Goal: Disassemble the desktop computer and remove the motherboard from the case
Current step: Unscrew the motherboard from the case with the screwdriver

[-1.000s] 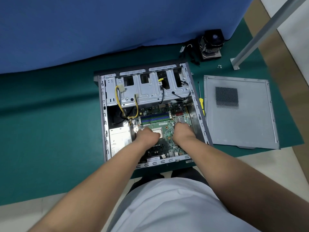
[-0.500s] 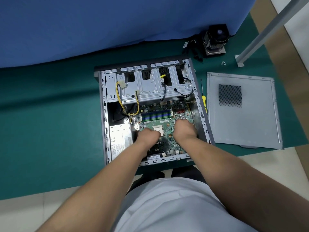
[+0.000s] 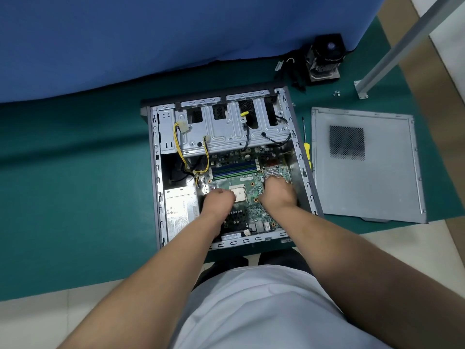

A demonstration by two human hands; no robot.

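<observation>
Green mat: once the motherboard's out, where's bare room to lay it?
Widest bare stretch: green mat left of the case, below the blue cloth. Right side is crowded: side panel, screwdriver, cooler, loose screws.

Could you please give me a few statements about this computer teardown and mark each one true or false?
1. The side panel is still fitted on the case. False: it lies flat on the green mat, right of the case.
2. Both hands, the left hand and the right hand, are inside the case over the motherboard. True.
3. The yellow-handled screwdriver is held in the right hand. False: it lies on the mat between case and panel.
4. The cooler fan sits outside the case, near the blue cloth. True.
5. The power supply lies on the side panel. False: it sits inside the case, at its left.
</observation>
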